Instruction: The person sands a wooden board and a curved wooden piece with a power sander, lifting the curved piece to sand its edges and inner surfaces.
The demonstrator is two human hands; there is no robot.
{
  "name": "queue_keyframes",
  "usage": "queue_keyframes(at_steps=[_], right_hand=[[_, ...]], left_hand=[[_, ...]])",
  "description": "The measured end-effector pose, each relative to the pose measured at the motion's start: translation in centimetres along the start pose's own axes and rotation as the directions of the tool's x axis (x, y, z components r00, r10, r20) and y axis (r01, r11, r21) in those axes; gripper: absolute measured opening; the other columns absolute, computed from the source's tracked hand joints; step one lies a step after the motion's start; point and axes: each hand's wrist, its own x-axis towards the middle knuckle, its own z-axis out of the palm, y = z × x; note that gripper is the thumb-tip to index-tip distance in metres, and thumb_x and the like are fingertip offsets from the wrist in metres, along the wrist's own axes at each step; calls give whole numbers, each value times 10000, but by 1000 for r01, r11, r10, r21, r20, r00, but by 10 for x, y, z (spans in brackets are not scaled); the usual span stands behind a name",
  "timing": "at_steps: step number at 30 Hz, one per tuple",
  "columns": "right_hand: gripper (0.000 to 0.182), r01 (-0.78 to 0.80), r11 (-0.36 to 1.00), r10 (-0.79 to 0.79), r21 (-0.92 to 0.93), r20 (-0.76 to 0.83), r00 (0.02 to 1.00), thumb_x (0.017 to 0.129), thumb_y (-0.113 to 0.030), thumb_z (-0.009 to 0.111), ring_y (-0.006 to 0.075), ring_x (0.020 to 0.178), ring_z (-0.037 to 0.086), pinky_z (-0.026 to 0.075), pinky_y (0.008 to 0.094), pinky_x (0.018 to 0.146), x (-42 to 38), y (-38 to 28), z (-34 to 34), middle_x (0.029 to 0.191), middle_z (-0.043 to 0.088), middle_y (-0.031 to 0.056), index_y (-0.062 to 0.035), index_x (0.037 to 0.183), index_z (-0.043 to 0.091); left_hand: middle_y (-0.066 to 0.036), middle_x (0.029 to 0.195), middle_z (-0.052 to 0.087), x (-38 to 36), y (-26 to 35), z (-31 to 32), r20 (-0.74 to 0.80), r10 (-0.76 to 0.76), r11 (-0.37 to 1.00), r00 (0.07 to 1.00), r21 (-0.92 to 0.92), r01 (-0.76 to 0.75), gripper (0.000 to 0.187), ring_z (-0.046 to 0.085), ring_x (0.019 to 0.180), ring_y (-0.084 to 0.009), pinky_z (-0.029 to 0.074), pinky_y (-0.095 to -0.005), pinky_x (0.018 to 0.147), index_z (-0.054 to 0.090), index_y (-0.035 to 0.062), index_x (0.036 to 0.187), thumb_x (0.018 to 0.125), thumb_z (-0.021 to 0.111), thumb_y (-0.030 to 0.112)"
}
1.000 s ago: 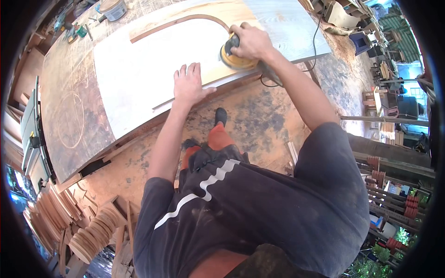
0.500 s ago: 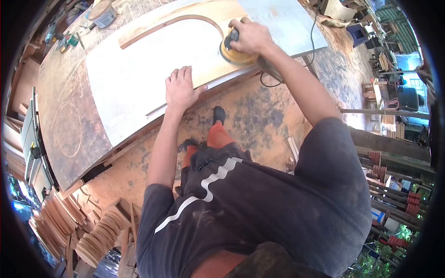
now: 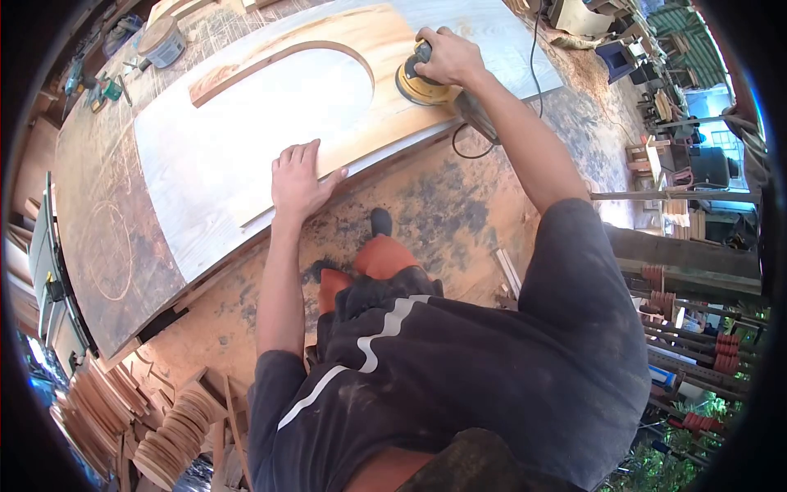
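A U-shaped pale wooden piece (image 3: 385,131) lies flat on a light board (image 3: 176,184) on the workbench. My right hand (image 3: 451,59) is wrapped round the top of a yellow and black sander (image 3: 422,79), whose pad rests on the curved end of the wood. A dark cable (image 3: 537,49) runs near my right forearm. My left hand (image 3: 301,182) lies with its fingers spread on the near arm of the wooden piece, thumb out along its front edge.
A white tub (image 3: 164,45) stands at the bench's back left, near a green drill (image 3: 106,88). Stacked curved wood pieces (image 3: 176,435) are at the lower left. Clamps (image 3: 725,353) hang at the right. Sawdust covers the floor (image 3: 434,205).
The view has shifted, so the bench appears a little further left. Relative to the wood, the sander in my right hand has moved slightly right. My left hand stays on the near arm.
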Motion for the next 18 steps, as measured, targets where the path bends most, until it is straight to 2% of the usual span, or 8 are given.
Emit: queue_keyframes(at_steps=[5, 7, 9, 11, 13, 14, 16, 18], right_hand=[[598, 93, 995, -94, 19, 31, 995, 827, -426, 752, 381, 1151, 698, 566, 504, 1000, -27, 20, 1, 1316, 640, 152, -240, 1374, 597], [589, 111, 994, -111, 4, -11, 994, 831, -438, 751, 372, 1134, 704, 582, 491, 969, -9, 36, 5, 1300, 649, 136, -248, 1368, 603], [579, 122, 992, -122, -6, -34, 992, 834, -451, 749, 364, 1118, 710, 599, 479, 938, 4, 49, 9, 1284, 658, 120, -255, 1361, 608], [563, 168, 985, -168, 26, -5, 986, 837, -412, 737, 391, 1136, 702, 594, 499, 936, 13, 55, 7, 1283, 648, 172, -226, 1353, 608], [563, 193, 981, -193, 10, -11, 981, 834, -416, 742, 373, 1113, 712, 604, 488, 922, 0, 56, 6, 1276, 654, 156, -236, 1351, 613], [563, 215, 977, -215, -15, -26, 976, 830, -420, 747, 354, 1090, 721, 614, 476, 908, -10, 58, 5, 1269, 661, 139, -246, 1350, 619], [562, 264, 965, -263, -6, -54, 963, 826, -421, 746, 353, 1081, 726, 620, 483, 892, -19, 62, 9, 1260, 661, 149, -244, 1346, 622], [561, 295, 955, -295, -9, -55, 954, 826, -412, 747, 355, 1076, 727, 623, 479, 886, -21, 63, 9, 1252, 660, 154, -245, 1347, 622]], left_hand=[[-119, 1352, 666, 1, 3, -1, 8, -43, 999, 999, -29, 43, 790, 544, 1315, -319, 390, -475, 1138, 628, 54, 1410, 886, 718, 637], [-137, 1335, 670, 11, 9, -1, 24, -107, 994, 994, -26, 108, 791, 561, 1289, -333, 398, -477, 1126, 635, 42, 1396, 894, 706, 649], [-151, 1328, 672, 29, 24, 11, 9, -90, 995, 996, -30, 91, 806, 567, 1280, -342, 396, -481, 1124, 625, 35, 1406, 896, 702, 655], [-166, 1321, 673, 47, 46, 28, 13, -87, 996, 996, -31, 87, 821, 573, 1272, -352, 395, -484, 1123, 615, 28, 1415, 899, 697, 661], [-189, 1318, 672, 71, 81, 50, -88, -68, 991, 994, -121, 57, 835, 578, 1259, -365, 397, -495, 1116, 594, 17, 1431, 902, 694, 656], [-189, 1318, 672, 76, 96, 57, -86, -69, 991, 994, -118, 59, 835, 578, 1259, -365, 397, -495, 1116, 594, 17, 1431, 902, 694, 656], [-200, 1297, 686, 90, 120, 63, -130, -183, 983, 974, -39, 180, 832, 594, 1234, -373, 422, -500, 1085, 578, 16, 1445, 911, 687, 645], [-200, 1283, 694, 94, 120, 62, -142, -191, 982, 971, -22, 190, 814, 608, 1205, -373, 440, -495, 1060, 582, 14, 1440, 918, 687, 629]])
